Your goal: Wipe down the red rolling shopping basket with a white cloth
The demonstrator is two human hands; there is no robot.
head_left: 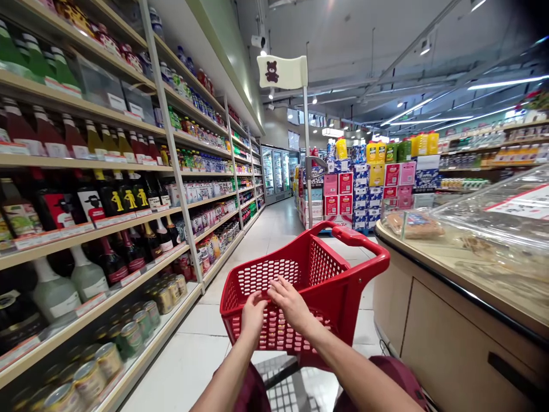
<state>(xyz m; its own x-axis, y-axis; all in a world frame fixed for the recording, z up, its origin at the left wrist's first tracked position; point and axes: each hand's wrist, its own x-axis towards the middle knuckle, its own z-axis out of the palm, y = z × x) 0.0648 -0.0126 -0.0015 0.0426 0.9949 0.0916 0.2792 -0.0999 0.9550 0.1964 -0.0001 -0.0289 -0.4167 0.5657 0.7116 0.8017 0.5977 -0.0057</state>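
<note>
A red plastic shopping cart [338,297] with holes in its basket walls stands right in front of me. Its handle rises at the far right side, away from my body. My left hand [254,313] is at the basket's near rim, fingers bent over it and partly hidden. Close beside it, my right hand [289,300] lies across the same rim, fingers stretched out and pointing to the left. The two hands nearly touch each other. Inside the basket, no goods show in the visible part.
Shelves [141,217] of bottles and cans line the left side. A display counter [433,274] with a clear cover and a packaged food [412,224] stands close on the right. Farther ahead are stacked drink boxes [343,194], a pole with a bear sign [283,72], and glass-door fridges [277,170].
</note>
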